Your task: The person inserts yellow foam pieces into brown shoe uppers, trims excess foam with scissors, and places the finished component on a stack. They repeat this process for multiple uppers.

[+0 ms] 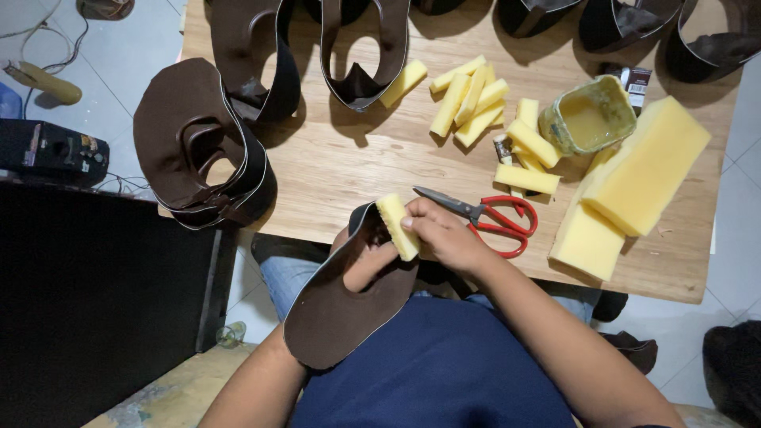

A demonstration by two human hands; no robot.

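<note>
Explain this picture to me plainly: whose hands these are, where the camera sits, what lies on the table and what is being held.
There is no machine here. One camera, worn on a person's head, looks down at their two bare hands. The right hand presses a yellow foam strip against a brown leather piece, which the left hand supports from inside, mostly hidden. On the wooden table lie red-handled scissors, more cut foam strips, a big foam block, an open tin of yellowish glue-like paste and further brown leather pieces.

Navy blue short-sleeved shirt, blue jeans, bare forearms, both hands ungloved.
</note>
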